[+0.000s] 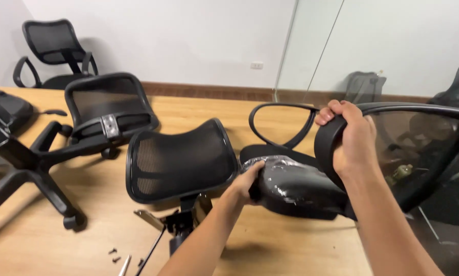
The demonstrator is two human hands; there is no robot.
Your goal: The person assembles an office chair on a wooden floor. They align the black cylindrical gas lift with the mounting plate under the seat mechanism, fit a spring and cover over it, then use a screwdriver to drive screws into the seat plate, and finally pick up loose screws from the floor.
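Note:
A black chair seat cushion (pixel 296 186) wrapped in clear plastic lies on the wooden table (pixel 290 245). My left hand (pixel 247 185) grips its near left edge. My right hand (pixel 348 134) is closed on the black frame of a mesh chair backrest (pixel 418 143), which stands tilted over the seat at the right. A black loop armrest (pixel 283 125) rises behind the seat.
Another mesh backrest (pixel 181 161) with a metal bracket stands left of the seat. A third backrest (pixel 109 110) and a five-star wheel base (pixel 32 171) lie further left. Small screws (pixel 114 254) and a tool lie near the front edge. An assembled chair (pixel 55 51) stands by the wall.

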